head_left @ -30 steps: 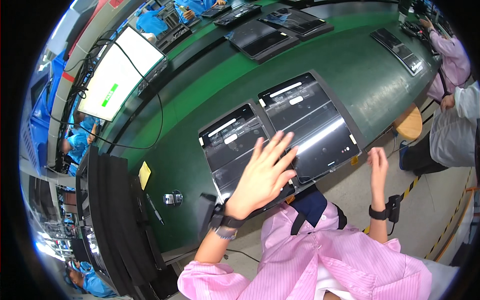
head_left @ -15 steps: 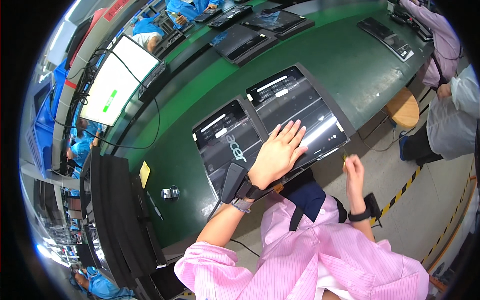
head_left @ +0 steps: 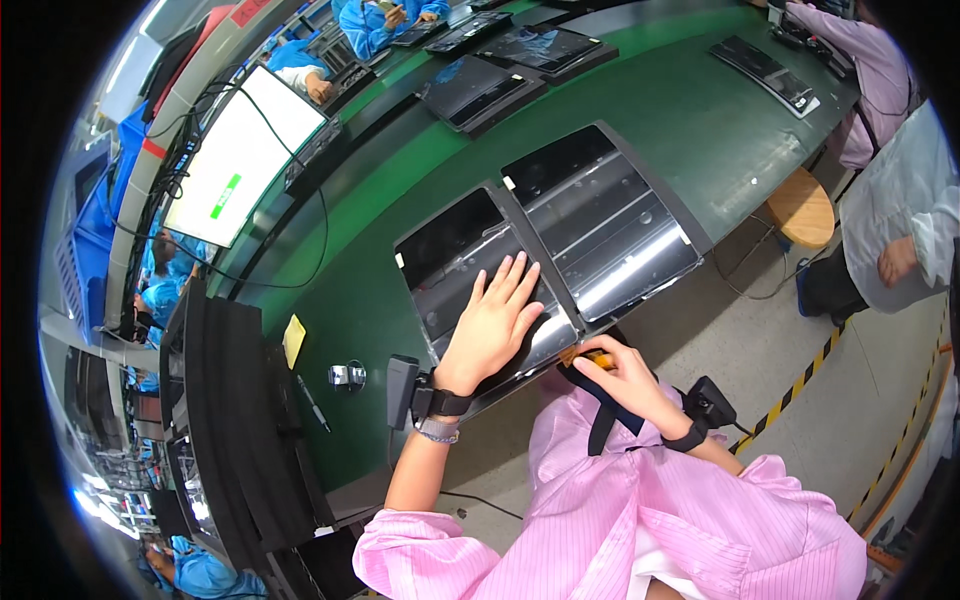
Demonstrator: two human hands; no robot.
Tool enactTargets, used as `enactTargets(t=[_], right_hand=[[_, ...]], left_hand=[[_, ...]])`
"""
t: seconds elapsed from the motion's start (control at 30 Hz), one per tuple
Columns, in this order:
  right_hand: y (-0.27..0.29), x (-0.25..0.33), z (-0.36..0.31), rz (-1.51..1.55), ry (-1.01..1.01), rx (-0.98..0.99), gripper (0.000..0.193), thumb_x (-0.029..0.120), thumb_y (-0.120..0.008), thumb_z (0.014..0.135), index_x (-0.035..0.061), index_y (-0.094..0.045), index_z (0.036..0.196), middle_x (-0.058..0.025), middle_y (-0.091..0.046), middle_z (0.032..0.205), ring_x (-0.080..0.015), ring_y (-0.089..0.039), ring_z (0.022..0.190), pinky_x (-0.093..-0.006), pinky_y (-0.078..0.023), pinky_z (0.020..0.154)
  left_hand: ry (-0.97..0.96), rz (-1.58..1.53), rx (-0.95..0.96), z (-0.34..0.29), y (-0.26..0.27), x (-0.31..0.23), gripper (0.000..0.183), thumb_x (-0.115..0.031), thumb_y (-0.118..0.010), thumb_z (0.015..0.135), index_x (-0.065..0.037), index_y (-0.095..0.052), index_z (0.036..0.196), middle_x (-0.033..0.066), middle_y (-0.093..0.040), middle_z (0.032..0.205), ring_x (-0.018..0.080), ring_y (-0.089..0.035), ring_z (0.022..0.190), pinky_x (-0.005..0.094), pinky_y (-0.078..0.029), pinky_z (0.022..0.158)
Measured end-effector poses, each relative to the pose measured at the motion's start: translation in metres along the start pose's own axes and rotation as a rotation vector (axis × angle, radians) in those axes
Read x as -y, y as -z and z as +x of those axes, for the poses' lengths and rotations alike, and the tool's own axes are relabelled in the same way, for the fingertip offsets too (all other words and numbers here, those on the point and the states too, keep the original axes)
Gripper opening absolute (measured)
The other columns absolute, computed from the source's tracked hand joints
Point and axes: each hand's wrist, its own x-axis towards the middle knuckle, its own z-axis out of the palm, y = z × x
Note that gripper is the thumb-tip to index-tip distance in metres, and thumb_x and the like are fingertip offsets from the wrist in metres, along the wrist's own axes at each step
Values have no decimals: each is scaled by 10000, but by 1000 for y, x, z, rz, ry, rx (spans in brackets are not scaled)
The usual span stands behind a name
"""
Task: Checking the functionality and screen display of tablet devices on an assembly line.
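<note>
Side by side on the green table lie two dark, glossy screen panels, both showing black. My left hand rests palm down on the left panel, fingers stretched out. The right panel lies next to it with nothing on it but reflections and smudges. At the near edge, by the gap between the panels, my right hand pinches a small yellow piece. Beside its fingertips is an orange-brown strip at the panel's edge; I cannot tell whether the two touch.
A monitor stands at the left. A pen, a yellow note and a small metallic object lie left of the panels. More panels sit at the far side. A wooden stool and co-workers are nearby.
My left hand has moved from the right panel to the left one. My right hand has come in to the near edge. Both panels, lit before, are now dark.
</note>
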Motion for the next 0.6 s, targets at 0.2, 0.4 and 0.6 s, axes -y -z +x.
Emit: enactTargets(t=[0.2,0.4,0.6], right_hand=[[-30,-12,16,145,55,-36,260,224,-628,879,-31,-674,894,-70,-680,746,-71,-598,678,-225,-463,621],[-8,-33,-44,57,-11,42,241,206,-619,884,-21,-656,811,-1,-618,667,-45,-506,600,-199,-392,558],[129,3,-11,32,253,-733,250,243,-533,941,42,-609,813,4,-616,728,-23,-478,612,-178,-352,550]], left_hand=[[-11,110,-68,-5,-11,4,504,-302,-393,969,-94,-311,1421,143,-260,1488,300,-249,1374,486,-195,1103],[7,61,-61,-8,-7,9,498,-332,-356,976,-104,-325,1417,148,-268,1483,287,-249,1374,471,-166,1115],[634,-452,-585,-72,-3,33,565,-244,-520,924,85,-342,1346,305,-410,1334,377,-382,1275,436,-294,1048]])
